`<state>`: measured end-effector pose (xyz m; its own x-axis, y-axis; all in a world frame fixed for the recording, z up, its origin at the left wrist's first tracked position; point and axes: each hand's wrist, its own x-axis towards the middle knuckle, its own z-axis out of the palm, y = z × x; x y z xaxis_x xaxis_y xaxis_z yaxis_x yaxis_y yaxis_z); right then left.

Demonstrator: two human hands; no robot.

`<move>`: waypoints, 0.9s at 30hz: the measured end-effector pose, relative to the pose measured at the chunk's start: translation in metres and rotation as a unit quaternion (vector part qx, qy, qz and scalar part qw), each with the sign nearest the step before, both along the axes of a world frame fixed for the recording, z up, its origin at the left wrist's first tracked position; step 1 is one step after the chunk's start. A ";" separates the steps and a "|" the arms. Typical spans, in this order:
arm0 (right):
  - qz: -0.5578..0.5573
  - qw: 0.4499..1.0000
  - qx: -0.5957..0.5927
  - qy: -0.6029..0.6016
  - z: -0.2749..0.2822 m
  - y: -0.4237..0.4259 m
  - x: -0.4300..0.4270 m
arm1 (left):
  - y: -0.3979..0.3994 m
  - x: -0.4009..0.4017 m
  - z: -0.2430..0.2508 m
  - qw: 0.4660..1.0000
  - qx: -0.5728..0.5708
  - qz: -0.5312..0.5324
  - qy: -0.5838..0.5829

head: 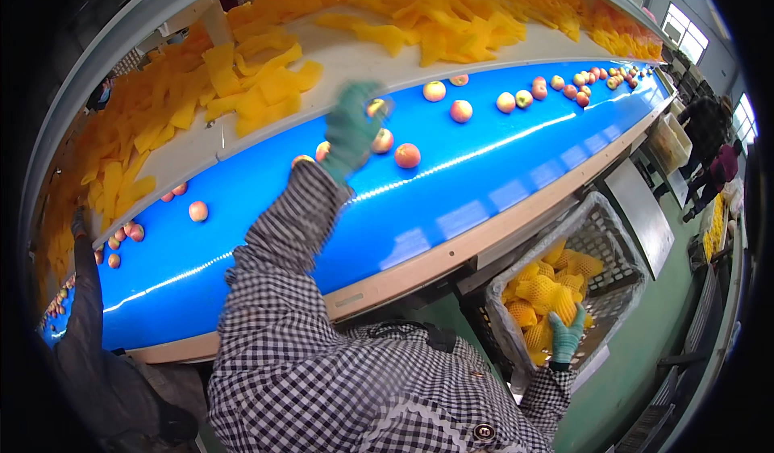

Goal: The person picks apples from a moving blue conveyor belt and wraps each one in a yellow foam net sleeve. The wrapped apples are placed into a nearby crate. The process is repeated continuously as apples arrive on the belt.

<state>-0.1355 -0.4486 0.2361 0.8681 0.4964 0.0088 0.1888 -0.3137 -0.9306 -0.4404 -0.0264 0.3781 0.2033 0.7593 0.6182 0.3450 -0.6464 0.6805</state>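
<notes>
My left hand (354, 129), in a green glove and blurred, is over the far side of the blue conveyor belt (363, 241). Its fingers curl around a yellowish apple (376, 108). Close beside that hand, a red-yellow apple (383, 141) and a redder apple (407, 156) rest on the belt. Low on the right, my right hand (567, 335), gloved in lighter green, grips a fruit in a yellow foam net (565, 306). Several more netted fruits lie beneath and around it in a plastic-lined crate (632, 271).
Yellow foam nets (459, 11) cover much of the pale shelf (338, 47) behind the belt. More apples (461, 112) are spread along the belt. At left, a co-worker's arm (84, 289) reaches across it. A metal plate (640, 217) stands beyond the crate; people (719, 156) stand farther right.
</notes>
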 end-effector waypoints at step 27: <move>0.256 0.921 0.148 -0.253 0.090 0.095 -0.064 | -0.167 0.094 -0.032 0.731 -0.440 -0.521 -0.013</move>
<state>-0.1999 -0.3532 0.3265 0.3677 0.7507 0.5489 0.6748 0.1908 -0.7130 -0.3465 -0.1929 0.3463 0.9521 0.3059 -0.0019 -0.0438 0.1427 0.9888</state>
